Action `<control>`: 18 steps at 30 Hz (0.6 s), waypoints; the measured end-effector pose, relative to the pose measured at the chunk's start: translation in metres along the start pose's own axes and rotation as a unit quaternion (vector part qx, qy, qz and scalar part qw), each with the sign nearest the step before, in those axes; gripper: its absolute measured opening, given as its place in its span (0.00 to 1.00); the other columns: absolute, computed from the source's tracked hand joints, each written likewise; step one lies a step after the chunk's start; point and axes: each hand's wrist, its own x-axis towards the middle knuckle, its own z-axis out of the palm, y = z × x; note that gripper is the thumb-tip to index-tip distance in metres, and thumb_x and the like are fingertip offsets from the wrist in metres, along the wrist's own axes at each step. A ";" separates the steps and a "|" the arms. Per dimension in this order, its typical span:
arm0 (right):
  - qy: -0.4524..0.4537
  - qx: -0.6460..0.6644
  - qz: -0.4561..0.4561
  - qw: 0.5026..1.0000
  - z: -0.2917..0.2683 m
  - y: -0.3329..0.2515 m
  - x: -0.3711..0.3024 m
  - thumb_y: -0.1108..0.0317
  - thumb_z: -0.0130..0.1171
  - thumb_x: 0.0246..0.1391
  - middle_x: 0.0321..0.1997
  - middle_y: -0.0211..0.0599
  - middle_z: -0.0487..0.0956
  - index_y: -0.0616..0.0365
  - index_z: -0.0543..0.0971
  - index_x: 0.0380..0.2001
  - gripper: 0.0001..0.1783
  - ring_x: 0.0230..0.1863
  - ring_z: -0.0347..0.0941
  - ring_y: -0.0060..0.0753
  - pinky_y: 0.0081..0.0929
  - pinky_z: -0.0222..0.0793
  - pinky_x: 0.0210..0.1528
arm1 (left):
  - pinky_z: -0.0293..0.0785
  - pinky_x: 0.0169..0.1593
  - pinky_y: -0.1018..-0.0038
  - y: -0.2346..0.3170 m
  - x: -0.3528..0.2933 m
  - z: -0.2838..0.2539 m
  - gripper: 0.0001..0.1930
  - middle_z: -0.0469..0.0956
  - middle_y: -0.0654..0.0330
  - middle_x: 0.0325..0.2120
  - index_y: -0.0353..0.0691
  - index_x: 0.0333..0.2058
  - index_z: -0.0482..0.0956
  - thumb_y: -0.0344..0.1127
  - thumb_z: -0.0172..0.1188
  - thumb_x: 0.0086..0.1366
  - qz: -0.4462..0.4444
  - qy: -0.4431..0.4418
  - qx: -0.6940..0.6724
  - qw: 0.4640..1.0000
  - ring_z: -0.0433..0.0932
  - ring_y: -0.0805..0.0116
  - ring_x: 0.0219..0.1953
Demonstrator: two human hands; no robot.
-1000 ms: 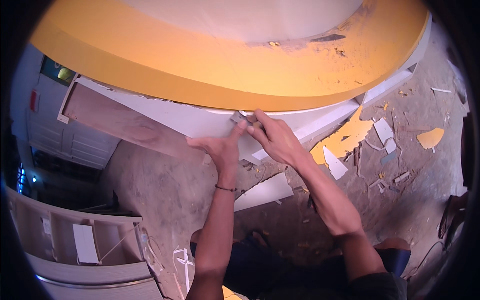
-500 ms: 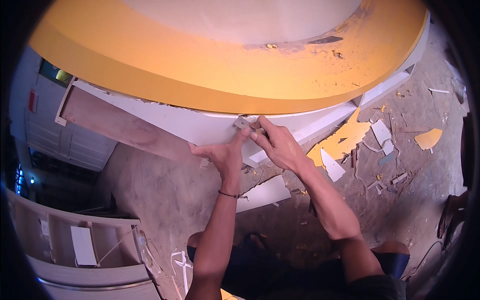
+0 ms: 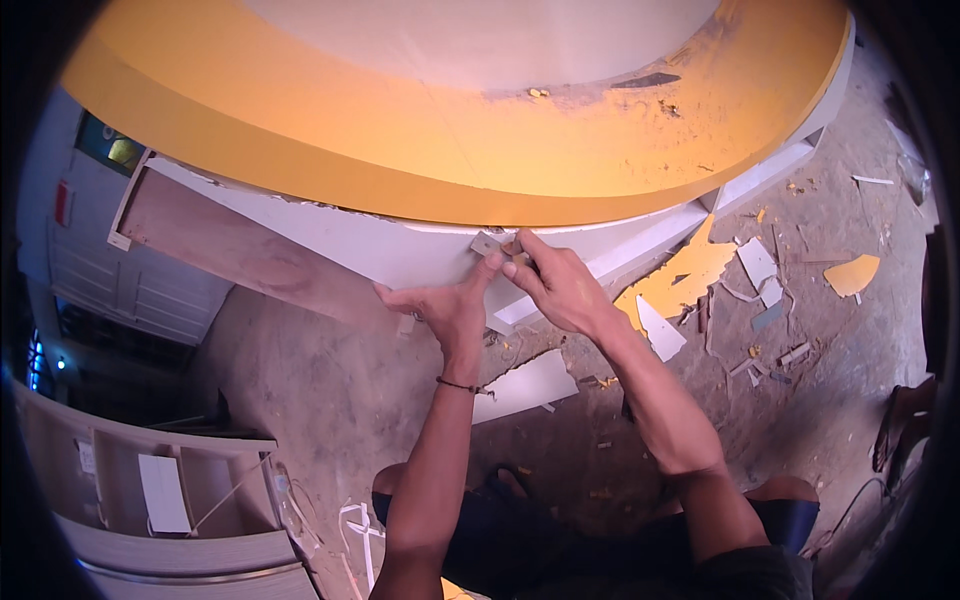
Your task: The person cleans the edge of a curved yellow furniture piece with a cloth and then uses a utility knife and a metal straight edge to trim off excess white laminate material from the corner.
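Observation:
A large round piece with a broad yellow rim (image 3: pixel 330 140) fills the upper part of the view, above a curved white panel (image 3: pixel 330 238). My right hand (image 3: pixel 562 285) pinches a small flat metal blade (image 3: pixel 487 244) between thumb and fingers, held against the white panel just below the yellow edge. Beside it, my left hand (image 3: pixel 450 305) has its thumb tip against the blade. Its other fingers spread leftward along the panel's lower edge, some of them hidden. A dark cord bracelet circles the left wrist.
Yellow sheet scraps (image 3: pixel 680 275) and white offcuts litter the floor at right. A white board (image 3: pixel 525 388) lies below my hands. At lower left stands a cabinet with open compartments (image 3: pixel 215 490). A brown board (image 3: pixel 240 245) juts out under the panel at left.
The view has shifted very slightly. Both hands and the blade stay in nearly the same place on the panel.

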 end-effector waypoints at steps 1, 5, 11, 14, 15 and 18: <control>0.018 -0.006 -0.027 0.999 0.001 0.004 0.005 0.53 0.55 0.72 0.45 0.59 0.83 0.64 0.71 0.56 0.23 0.46 0.79 0.66 0.49 0.71 0.49 | 0.47 0.73 0.48 -0.001 0.000 0.000 0.72 0.48 0.35 0.62 0.22 0.66 0.32 0.47 0.87 0.45 0.013 0.003 0.030 0.999 0.50 0.47 0.68; 0.017 0.000 -0.032 0.999 0.001 0.007 0.012 0.54 0.55 0.71 0.41 0.59 0.82 0.63 0.70 0.52 0.21 0.45 0.77 0.67 0.52 0.70 0.47 | 0.47 0.73 0.48 -0.006 0.001 0.006 0.74 0.46 0.33 0.64 0.20 0.66 0.30 0.47 0.87 0.45 -0.025 0.020 0.033 0.999 0.49 0.46 0.68; 0.045 0.005 -0.061 0.997 0.003 0.008 0.003 0.53 0.55 0.71 0.45 0.59 0.83 0.65 0.72 0.55 0.24 0.41 0.78 0.63 0.48 0.71 0.47 | 0.44 0.74 0.48 -0.004 0.000 0.002 0.74 0.44 0.30 0.65 0.18 0.66 0.30 0.47 0.87 0.45 0.004 -0.004 -0.018 1.000 0.47 0.45 0.70; 0.014 0.016 -0.021 1.000 0.001 0.008 0.003 0.52 0.55 0.72 0.47 0.60 0.83 0.65 0.72 0.55 0.24 0.41 0.78 0.63 0.48 0.71 0.47 | 0.43 0.75 0.49 -0.009 -0.005 0.001 0.76 0.44 0.30 0.65 0.18 0.67 0.28 0.46 0.87 0.45 0.031 -0.007 0.030 0.999 0.46 0.45 0.71; 0.021 0.020 -0.037 0.999 0.000 0.008 0.006 0.52 0.55 0.72 0.47 0.59 0.83 0.65 0.71 0.55 0.25 0.42 0.78 0.63 0.48 0.71 0.48 | 0.43 0.75 0.49 -0.007 -0.003 0.005 0.77 0.44 0.30 0.65 0.18 0.67 0.26 0.46 0.88 0.44 0.011 0.004 0.020 1.000 0.46 0.45 0.71; 0.023 -0.011 -0.029 0.999 -0.001 0.010 0.011 0.52 0.55 0.72 0.48 0.59 0.83 0.65 0.71 0.55 0.24 0.45 0.78 0.64 0.48 0.71 0.49 | 0.43 0.75 0.48 -0.007 -0.001 0.011 0.79 0.43 0.30 0.66 0.18 0.68 0.24 0.46 0.88 0.44 -0.003 0.021 0.022 1.000 0.45 0.44 0.71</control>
